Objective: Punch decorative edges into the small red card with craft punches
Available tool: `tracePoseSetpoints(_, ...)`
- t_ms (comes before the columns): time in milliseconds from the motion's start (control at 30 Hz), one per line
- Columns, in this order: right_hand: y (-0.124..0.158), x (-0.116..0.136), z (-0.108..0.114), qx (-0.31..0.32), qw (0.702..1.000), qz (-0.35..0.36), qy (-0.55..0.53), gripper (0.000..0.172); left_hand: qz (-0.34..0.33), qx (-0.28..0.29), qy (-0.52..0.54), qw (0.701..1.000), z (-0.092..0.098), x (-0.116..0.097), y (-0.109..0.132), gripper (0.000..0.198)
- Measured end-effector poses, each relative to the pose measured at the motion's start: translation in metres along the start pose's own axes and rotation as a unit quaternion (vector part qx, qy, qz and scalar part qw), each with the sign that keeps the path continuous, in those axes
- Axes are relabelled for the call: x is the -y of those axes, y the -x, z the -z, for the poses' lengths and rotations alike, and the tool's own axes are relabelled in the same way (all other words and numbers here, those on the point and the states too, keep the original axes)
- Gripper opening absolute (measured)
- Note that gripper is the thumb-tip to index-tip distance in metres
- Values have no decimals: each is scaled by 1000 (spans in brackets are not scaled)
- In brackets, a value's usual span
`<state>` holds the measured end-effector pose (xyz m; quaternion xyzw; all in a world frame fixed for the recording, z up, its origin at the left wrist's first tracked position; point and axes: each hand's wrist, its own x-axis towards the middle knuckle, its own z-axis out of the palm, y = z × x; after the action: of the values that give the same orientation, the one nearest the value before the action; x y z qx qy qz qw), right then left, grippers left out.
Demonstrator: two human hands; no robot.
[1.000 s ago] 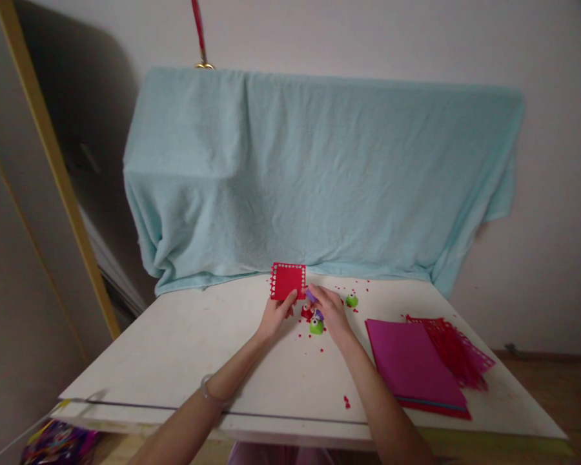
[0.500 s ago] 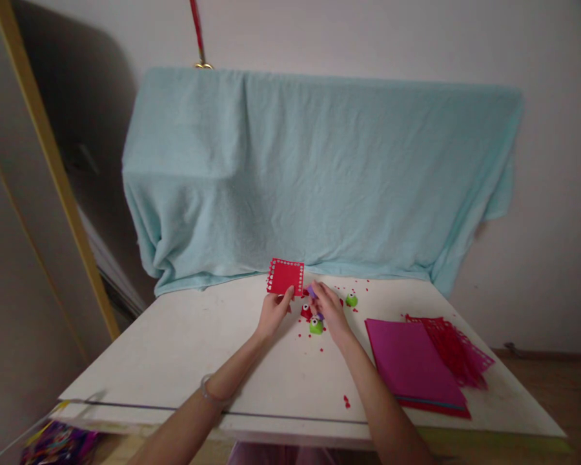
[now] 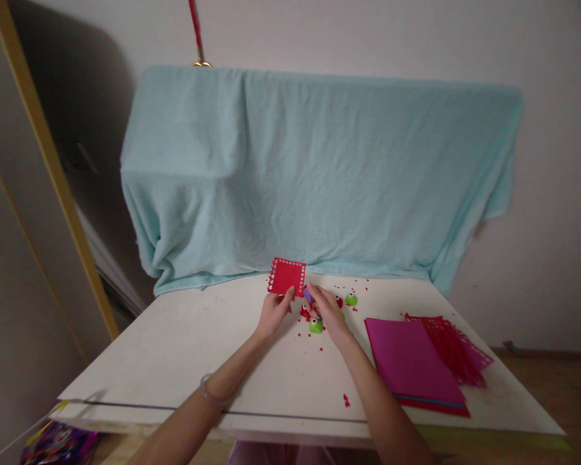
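Note:
My left hand [image 3: 274, 314] pinches the lower edge of a square of red paper [image 3: 286, 276] between thumb and fingers, holding it above the table. Small holes run along the paper's left, top and right edges. My right hand [image 3: 327, 311] is closed on a small purple craft punch [image 3: 308, 295], which is at the paper's lower right corner; whether the edge is inside its slot I cannot tell. Under and beside my right hand lie a green punch [image 3: 315, 325] and a red punch [image 3: 305, 312], partly hidden. Another green punch [image 3: 351, 299] stands farther right.
A stack of magenta and red paper [image 3: 414, 358] lies on the table's right side, with punched red sheets [image 3: 452, 349] beside it. Tiny red cut-outs [image 3: 346, 400] are scattered over the white table [image 3: 174, 349]. A light blue cloth [image 3: 319, 174] hangs behind.
My right hand has brought the purple punch slightly left, against the red paper's right edge. The paper has shifted a little to the right in my left hand.

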<state>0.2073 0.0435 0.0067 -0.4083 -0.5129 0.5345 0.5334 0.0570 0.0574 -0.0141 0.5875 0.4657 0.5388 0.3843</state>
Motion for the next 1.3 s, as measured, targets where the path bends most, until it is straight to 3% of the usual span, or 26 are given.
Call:
tracePoseSetpoints(767, -2, -5, 4, 4, 999, 27, 23, 42, -2, 15, -4, 1000, 1, 1, 0, 51)
tracePoseSetpoints(1200, 0, 0, -2, 75, 997, 6, 23, 34, -13, 44, -12, 999, -1, 2, 3, 50)
tracePoseSetpoints(1300, 1, -1, -4, 64, 997, 21, 35, 34, -38, 42, -31, 998, 0, 1, 5, 51)
